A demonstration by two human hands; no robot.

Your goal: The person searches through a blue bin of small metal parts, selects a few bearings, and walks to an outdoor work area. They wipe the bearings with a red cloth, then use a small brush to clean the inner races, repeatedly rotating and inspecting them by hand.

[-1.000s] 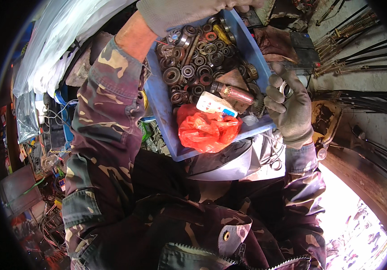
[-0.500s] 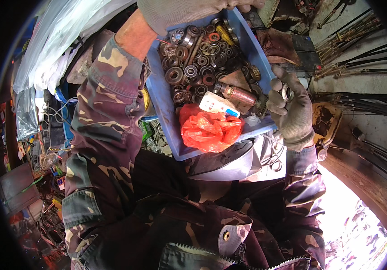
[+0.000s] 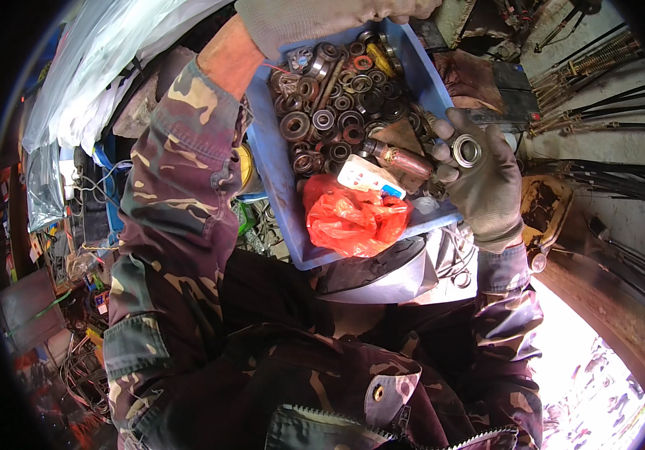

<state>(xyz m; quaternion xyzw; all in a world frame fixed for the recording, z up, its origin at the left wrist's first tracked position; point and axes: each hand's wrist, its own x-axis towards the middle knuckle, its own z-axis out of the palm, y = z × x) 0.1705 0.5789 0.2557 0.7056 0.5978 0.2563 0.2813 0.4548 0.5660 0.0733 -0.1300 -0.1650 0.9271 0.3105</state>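
Shiny metal ring point(image 3: 458, 154), greasy round bearings point(image 3: 324, 120), blue plastic bin point(image 3: 268, 161). Right grip point(image 3: 486, 187) palm up, fingers curled, holding ring. Left grip point(image 3: 337, 16) across bin's far end, can't tell hold.

Right hand point(image 3: 487, 186) half-curled, palm up; left hand point(image 3: 321, 21) outstretched, grip unclear.

White glare burns out detail below the right grip point(image 3: 486, 187), while the camouflage jacket point(image 3: 300, 382) to its lower left is dim. The plastic sheet point(image 3: 105, 90) far left of the grip gleams pale; fisheye distortion and black vignetting mark the rim.
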